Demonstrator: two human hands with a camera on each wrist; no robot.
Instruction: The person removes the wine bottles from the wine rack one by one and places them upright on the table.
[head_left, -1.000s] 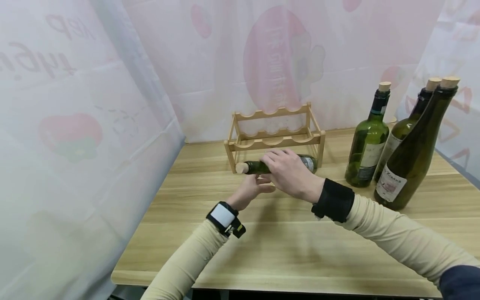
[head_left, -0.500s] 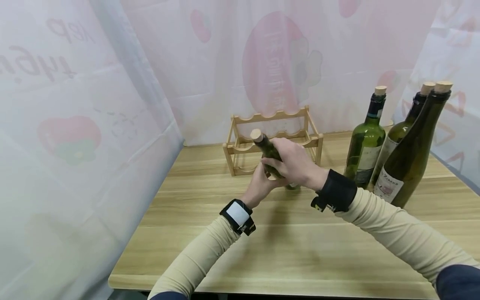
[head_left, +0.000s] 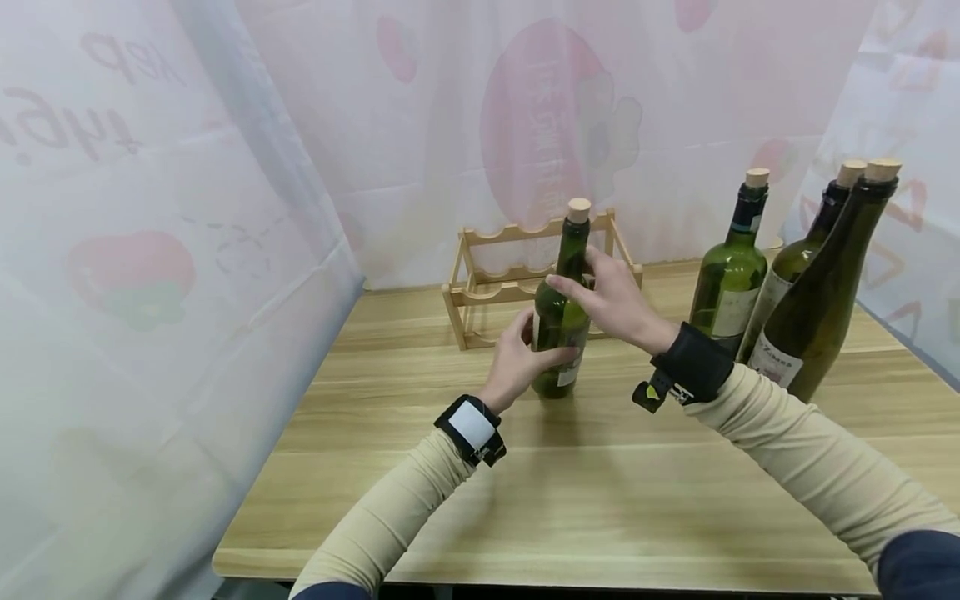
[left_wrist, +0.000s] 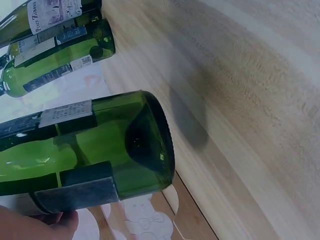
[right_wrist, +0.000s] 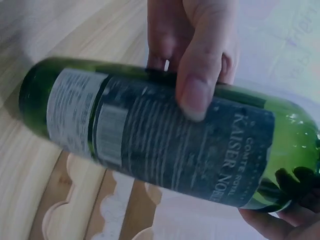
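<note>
A corked green wine bottle (head_left: 561, 310) stands nearly upright in the head view, its base just above the wooden table. My left hand (head_left: 519, 363) grips its body, the thumb lying across the front. Beside the neck and shoulder is my right hand (head_left: 621, 305), its fingers loosely extended and the thumb in front of the glass. In the right wrist view, the left thumb presses the dark label (right_wrist: 165, 137). The left wrist view shows the bottle's base (left_wrist: 155, 145) apart from its shadow. Behind the bottle stands a wooden wine rack (head_left: 487, 293), partly hidden.
Several corked green bottles are grouped on the right: a straight one (head_left: 729, 279), a slimmer tall one (head_left: 821, 308) and one partly behind them. A printed white curtain (head_left: 420, 150) hangs behind the table (head_left: 360, 467) and along its sides.
The bottle has turned from lying sideways before the rack to nearly upright. My left hand has come round its body, and my right hand has loosened and shifted toward the neck's right side.
</note>
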